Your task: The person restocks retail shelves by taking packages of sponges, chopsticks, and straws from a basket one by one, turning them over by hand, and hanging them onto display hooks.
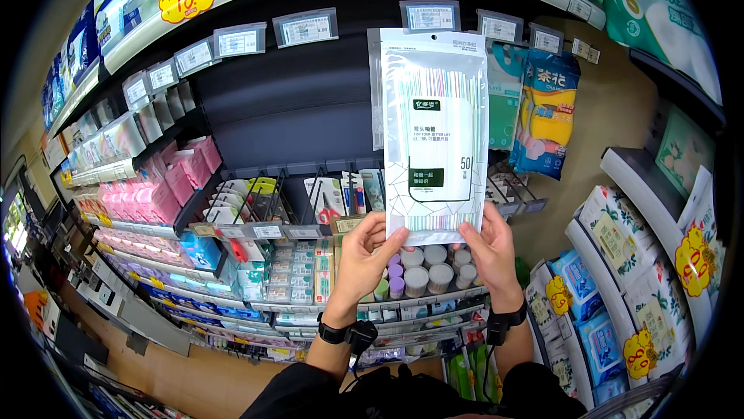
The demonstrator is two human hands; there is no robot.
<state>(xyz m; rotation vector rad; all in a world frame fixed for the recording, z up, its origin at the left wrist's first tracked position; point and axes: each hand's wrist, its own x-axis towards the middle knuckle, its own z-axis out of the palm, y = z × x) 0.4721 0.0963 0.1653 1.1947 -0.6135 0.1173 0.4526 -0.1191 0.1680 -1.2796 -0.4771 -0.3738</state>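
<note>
A clear and white plastic pack of drinking straws (435, 146) stands nearly upright before me, printed side facing me. Thin coloured stripes of the straws show through its top and bottom. My left hand (365, 259) pinches the lower left corner, thumb in front and curled fingers behind. At the lower right corner my right hand (494, 247) grips the pack the same way. The pack's top edge meets a price tag holder (430, 16); whether its hanging hole is on a hook cannot be told. Another clear pack (376, 90) shows behind its left edge.
To the right hang a green package (503, 93) and a blue pack of gloves (546, 114). Below are hooks with scissors (328, 204) and shelves with lidded round containers (440, 276). Pink packs (148, 204) fill the left shelves; tissue packs (619, 233) line the right ones.
</note>
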